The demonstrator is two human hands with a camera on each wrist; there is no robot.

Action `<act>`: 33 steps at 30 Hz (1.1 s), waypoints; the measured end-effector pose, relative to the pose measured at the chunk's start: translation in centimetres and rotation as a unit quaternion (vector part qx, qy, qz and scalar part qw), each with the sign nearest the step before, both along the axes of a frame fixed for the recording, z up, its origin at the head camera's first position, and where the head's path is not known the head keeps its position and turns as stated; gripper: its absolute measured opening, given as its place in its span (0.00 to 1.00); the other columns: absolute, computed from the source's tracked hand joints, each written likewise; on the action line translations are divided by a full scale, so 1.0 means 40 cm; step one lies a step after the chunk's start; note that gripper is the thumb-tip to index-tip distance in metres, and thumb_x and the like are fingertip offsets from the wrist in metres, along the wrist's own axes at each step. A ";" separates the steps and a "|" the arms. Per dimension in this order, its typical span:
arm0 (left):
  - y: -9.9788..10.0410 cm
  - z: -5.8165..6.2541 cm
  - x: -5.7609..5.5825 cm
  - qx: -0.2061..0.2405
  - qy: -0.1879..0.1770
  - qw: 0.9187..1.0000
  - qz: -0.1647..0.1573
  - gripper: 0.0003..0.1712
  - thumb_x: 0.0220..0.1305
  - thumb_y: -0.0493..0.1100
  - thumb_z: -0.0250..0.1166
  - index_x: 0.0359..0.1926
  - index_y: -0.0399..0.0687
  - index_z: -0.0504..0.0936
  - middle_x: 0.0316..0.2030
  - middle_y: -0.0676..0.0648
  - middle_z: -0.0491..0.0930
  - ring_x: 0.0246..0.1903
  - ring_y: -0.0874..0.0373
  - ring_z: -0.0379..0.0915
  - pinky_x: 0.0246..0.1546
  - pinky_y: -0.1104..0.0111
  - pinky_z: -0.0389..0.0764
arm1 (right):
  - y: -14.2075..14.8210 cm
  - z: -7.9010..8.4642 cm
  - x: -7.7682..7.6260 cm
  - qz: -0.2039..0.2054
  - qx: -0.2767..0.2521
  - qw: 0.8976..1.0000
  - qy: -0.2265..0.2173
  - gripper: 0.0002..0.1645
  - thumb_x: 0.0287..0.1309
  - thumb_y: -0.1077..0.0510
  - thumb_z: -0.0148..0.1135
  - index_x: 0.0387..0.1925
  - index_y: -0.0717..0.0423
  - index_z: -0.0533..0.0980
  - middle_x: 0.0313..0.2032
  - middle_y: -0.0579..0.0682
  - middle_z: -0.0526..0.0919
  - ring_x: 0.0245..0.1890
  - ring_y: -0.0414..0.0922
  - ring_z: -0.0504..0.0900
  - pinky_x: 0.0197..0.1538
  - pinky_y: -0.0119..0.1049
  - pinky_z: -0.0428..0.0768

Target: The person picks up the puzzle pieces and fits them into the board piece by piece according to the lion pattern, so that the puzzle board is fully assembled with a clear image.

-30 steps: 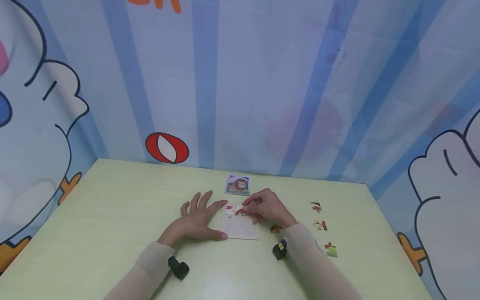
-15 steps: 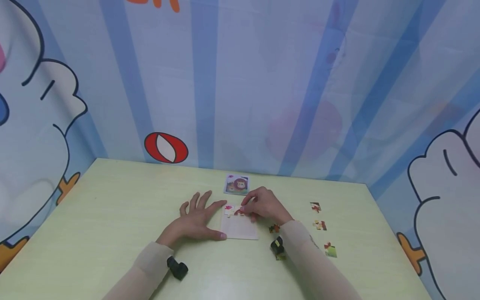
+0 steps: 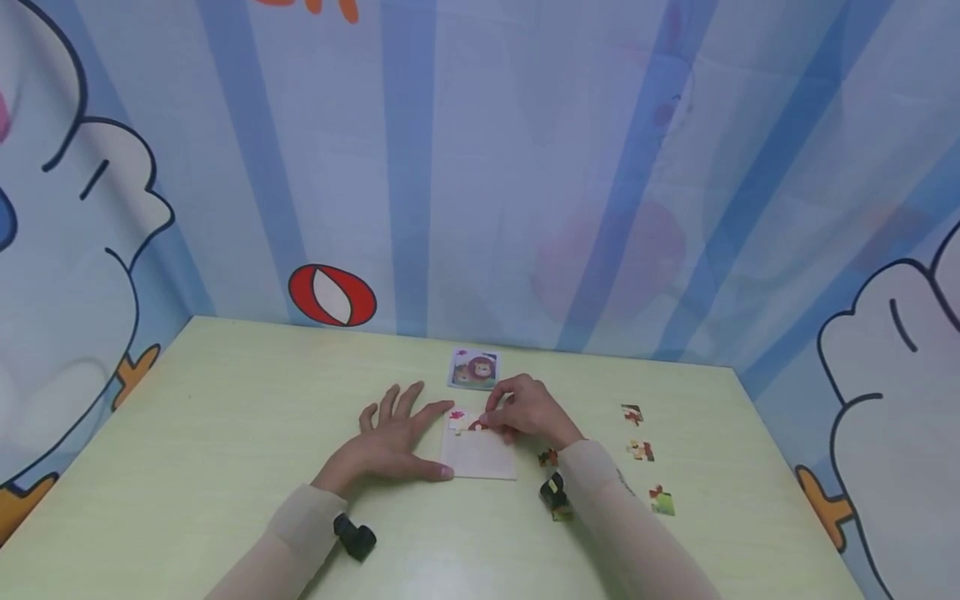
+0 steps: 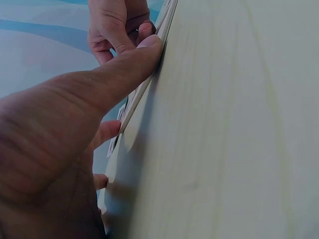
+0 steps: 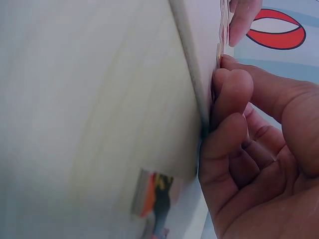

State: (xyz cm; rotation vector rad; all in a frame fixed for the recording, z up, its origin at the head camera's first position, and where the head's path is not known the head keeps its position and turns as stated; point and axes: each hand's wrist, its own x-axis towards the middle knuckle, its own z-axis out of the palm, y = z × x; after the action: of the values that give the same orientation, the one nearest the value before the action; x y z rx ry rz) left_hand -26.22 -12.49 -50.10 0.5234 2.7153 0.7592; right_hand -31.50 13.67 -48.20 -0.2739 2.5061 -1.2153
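Note:
A white puzzle board lies on the table, with joined jigsaw pieces along its far edge, one showing a pink shape. My left hand is spread beside the board, thumb and forefinger touching its left edge. The left wrist view has the thumb against the board's side. At the upper right of the board, my right hand pinches a jigsaw piece with reddish-brown print, down at the board's surface. Its fingers are curled and partly cover that piece. In the right wrist view the fingertips meet the board's edge.
Behind the board lies a lion picture card. Loose jigsaw pieces lie to the right: a far one, a middle one and a green one. More pieces sit near the right wrist, partly hidden. A printed cloth hangs behind the table.
My right hand has shifted very slightly left and stays over the same piece. My left hand keeps its place at the board's edge.

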 end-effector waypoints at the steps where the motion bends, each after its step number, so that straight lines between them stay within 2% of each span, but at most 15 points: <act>1: -0.001 0.001 0.001 0.001 0.001 1.000 0.001 0.60 0.53 0.74 0.76 0.83 0.70 0.61 0.88 0.39 0.40 0.85 0.29 0.27 0.76 0.24 0.35 | -0.001 0.000 0.000 0.001 -0.002 1.000 0.000 0.07 0.64 0.58 0.77 0.33 0.55 0.86 0.17 0.48 0.82 0.13 0.40 0.77 0.26 0.31 0.76; 6: -0.003 0.012 0.008 0.009 -0.003 1.000 0.002 0.61 0.52 0.74 0.77 0.83 0.68 0.62 0.87 0.37 0.41 0.85 0.28 0.28 0.76 0.23 0.35 | 0.002 0.002 -0.001 0.011 -0.015 1.000 -0.002 0.06 0.64 0.57 0.76 0.35 0.56 0.86 0.18 0.48 0.83 0.13 0.40 0.78 0.26 0.31 0.77; 12: -0.004 -0.022 -0.004 0.024 0.007 1.000 -0.003 0.62 0.51 0.78 0.75 0.83 0.71 0.61 0.87 0.38 0.40 0.85 0.27 0.28 0.74 0.22 0.36 | 0.041 0.015 -0.006 0.020 -0.028 0.999 0.013 0.07 0.65 0.55 0.75 0.39 0.55 0.88 0.22 0.53 0.87 0.18 0.43 0.83 0.30 0.35 0.81; 17: -0.003 -0.042 -0.014 0.024 0.016 1.000 -0.001 0.62 0.49 0.80 0.75 0.82 0.74 0.61 0.87 0.38 0.40 0.85 0.27 0.28 0.74 0.22 0.34 | 0.093 0.029 -0.011 0.023 -0.031 0.999 0.023 0.09 0.67 0.53 0.74 0.44 0.52 0.88 0.31 0.59 0.90 0.23 0.48 0.83 0.29 0.39 0.78; 24: 0.000 -0.050 -0.015 0.014 0.022 1.000 0.003 0.62 0.51 0.76 0.77 0.83 0.73 0.60 0.88 0.39 0.40 0.85 0.29 0.28 0.76 0.25 0.36 | 0.187 0.061 -0.006 -0.013 -0.028 0.999 0.017 0.17 0.69 0.52 0.72 0.53 0.57 0.87 0.41 0.62 0.91 0.25 0.52 0.82 0.28 0.41 0.75; 29: 0.001 -0.036 -0.011 0.029 0.019 0.999 0.000 0.62 0.50 0.77 0.77 0.82 0.73 0.62 0.87 0.38 0.40 0.85 0.27 0.28 0.74 0.22 0.34 | 0.270 0.072 -0.001 -0.044 -0.018 0.999 0.022 0.20 0.70 0.52 0.72 0.57 0.58 0.86 0.44 0.60 0.90 0.29 0.53 0.84 0.30 0.42 0.79; 33: 0.001 -0.032 -0.008 0.023 0.018 1.000 0.002 0.61 0.51 0.76 0.77 0.83 0.73 0.61 0.88 0.39 0.40 0.85 0.28 0.28 0.75 0.24 0.34 | 0.333 0.079 0.007 -0.064 -0.013 0.998 0.019 0.22 0.70 0.52 0.72 0.60 0.59 0.84 0.44 0.60 0.89 0.29 0.52 0.84 0.29 0.41 0.78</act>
State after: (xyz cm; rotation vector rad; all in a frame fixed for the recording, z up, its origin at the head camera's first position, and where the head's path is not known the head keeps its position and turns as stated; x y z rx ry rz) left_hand -26.54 -12.45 -51.38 0.5476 2.7374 0.8235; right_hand -31.23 26.99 -45.04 -0.1451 2.5781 -1.3031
